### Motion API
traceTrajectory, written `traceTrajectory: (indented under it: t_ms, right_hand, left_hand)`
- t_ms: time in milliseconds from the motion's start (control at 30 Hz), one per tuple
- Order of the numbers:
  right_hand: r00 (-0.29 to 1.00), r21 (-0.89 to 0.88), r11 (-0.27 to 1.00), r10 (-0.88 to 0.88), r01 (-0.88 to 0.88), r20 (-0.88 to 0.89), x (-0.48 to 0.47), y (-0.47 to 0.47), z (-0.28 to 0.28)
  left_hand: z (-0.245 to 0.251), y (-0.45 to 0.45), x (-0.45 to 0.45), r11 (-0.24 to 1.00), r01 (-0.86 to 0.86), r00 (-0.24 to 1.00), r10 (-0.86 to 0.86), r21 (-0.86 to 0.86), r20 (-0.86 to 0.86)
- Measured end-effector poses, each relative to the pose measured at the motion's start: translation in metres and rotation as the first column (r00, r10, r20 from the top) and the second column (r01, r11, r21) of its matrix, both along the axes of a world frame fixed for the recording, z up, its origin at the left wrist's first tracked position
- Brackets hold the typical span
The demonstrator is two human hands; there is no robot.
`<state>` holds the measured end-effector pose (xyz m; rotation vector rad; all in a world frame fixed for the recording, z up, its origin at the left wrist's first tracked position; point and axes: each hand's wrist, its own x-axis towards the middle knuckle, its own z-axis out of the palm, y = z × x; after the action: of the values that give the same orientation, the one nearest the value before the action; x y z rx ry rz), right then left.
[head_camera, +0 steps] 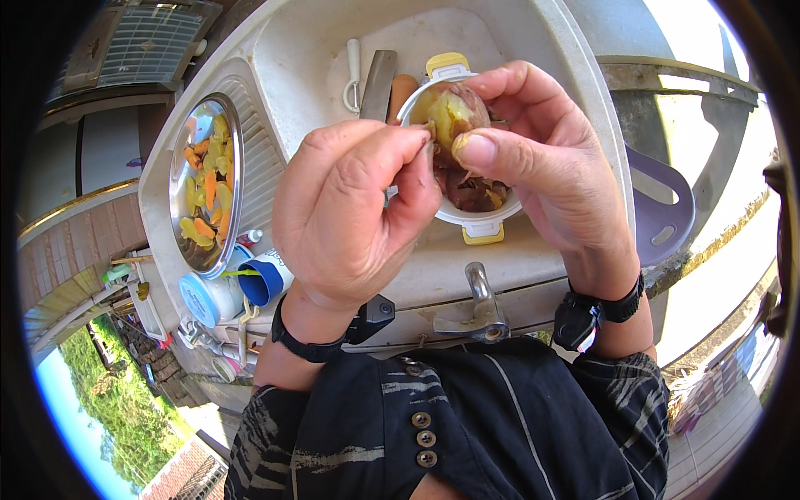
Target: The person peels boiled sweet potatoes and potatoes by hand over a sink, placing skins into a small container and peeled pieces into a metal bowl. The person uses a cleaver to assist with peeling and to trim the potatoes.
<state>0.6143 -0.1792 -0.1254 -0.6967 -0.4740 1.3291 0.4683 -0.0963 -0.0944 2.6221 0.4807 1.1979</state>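
My right hand (550,150) grips a partly peeled sweet potato (451,112) between thumb and fingers. Yellow flesh shows where its reddish skin is off. At the tuber's left side, my left hand (359,200) pinches a small piece of skin (431,130) between thumb and forefinger. Beneath both hands, a round white container (465,217) with yellow clips sits in the sink. Dark reddish peels (476,192) lie inside it; the hands hide part of the container.
A white-handled peeler (353,72) and a broad metal blade (378,87) lie in the pale sink (300,75). A steel platter (236,181) of yellow and orange pieces rests on the drainboard (256,125). Close by are a blue cup (262,290), a lidded tub (200,300) and a tap (478,306).
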Motion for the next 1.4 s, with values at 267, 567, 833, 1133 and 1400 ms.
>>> traceTrajectory:
  t_ms: [267, 567, 833, 1133, 1400]
  right_hand:
    - [0.999, 0.020, 1.000, -0.006, 0.007, -0.041, 0.000, 0.000, 0.000]
    - [1.000, 0.012, 1.000, 0.001, -0.001, -0.004, 0.001, 0.000, 0.000]
    - [1.000, 0.004, 1.000, 0.014, -0.014, -0.010, 0.000, -0.001, 0.000]
    - [0.999, -0.055, 0.998, 0.036, -0.035, 0.019, 0.005, -0.001, 0.001]
    - [0.995, 0.021, 0.999, -0.042, 0.041, 0.089, 0.002, 0.000, 0.001]
  left_hand:
    - [-0.002, -0.001, -0.001, 0.988, 0.088, 0.995, -0.081, -0.124, 0.061]
    - [0.000, 0.001, -0.002, 0.960, 0.111, 0.993, -0.100, -0.257, 0.056]
    - [0.003, 0.000, -0.003, 0.920, 0.109, 0.994, -0.113, -0.377, 0.010]
    - [-0.002, -0.005, -0.006, 0.872, 0.169, 0.981, -0.196, -0.460, -0.012]
    - [0.005, -0.016, -0.003, 0.213, 0.194, 0.981, -0.012, -0.958, 0.196]
